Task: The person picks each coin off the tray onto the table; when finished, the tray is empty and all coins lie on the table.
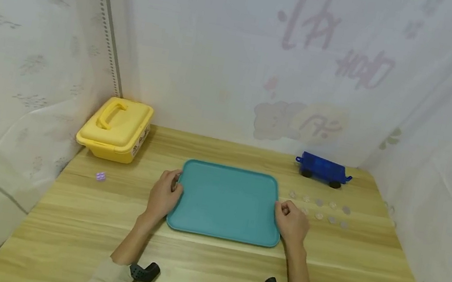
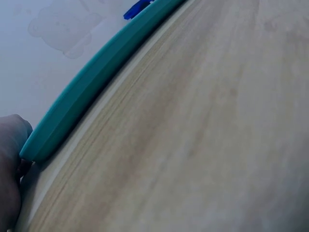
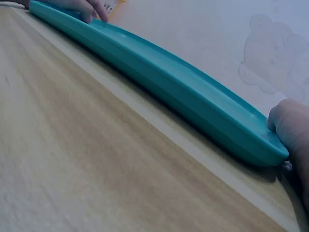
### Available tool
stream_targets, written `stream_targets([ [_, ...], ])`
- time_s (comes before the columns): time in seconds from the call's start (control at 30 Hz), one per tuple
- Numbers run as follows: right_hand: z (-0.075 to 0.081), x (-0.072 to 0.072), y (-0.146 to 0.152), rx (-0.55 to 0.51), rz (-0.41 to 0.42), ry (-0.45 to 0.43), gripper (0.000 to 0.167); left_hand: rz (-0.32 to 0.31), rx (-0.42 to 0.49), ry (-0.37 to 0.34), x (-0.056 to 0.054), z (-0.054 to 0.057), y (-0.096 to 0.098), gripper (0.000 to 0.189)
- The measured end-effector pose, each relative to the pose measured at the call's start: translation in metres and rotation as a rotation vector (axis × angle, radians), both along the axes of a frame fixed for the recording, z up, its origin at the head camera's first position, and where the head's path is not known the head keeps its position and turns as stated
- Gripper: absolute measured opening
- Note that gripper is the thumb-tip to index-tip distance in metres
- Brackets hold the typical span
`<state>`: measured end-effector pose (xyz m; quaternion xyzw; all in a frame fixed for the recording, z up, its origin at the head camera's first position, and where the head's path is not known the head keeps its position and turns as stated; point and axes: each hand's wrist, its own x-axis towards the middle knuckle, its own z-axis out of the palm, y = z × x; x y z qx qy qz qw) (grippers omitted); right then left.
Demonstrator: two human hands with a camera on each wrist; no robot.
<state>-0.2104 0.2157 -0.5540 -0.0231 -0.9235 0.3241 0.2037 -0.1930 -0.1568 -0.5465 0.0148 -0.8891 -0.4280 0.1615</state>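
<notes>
A teal rectangular tray lies low over the wooden table between my two hands, and nothing rests on it. My left hand grips its left rim, thumb at the inner edge and fingers curled at the outside. On the opposite side my right hand pinches the right rim in the same way. The right wrist view shows the tray's long near wall close over the tabletop, with the right thumb over the rim. In the left wrist view the left hand appears only partly, at the tray's corner.
A yellow lidded box with a handle stands at the back left. A small purple toy brick lies in front of it. Back right is a blue toy wagon. Several clear discs lie just beyond my right hand. White patterned cloth surrounds the table.
</notes>
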Motion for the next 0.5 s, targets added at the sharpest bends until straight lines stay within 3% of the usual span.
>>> stream_targets([
  [0.17, 0.0002, -0.0051, 0.0004, 0.017, 0.016, -0.005, 0.028, 0.016, 0.019, -0.005, -0.0011, 0.002, -0.0007, 0.041],
  [0.5, 0.0012, -0.0017, 0.0029, -0.011, 0.003, 0.026, 0.028, -0.003, 0.015, -0.039, -0.0016, 0.0025, 0.0041, 0.043],
])
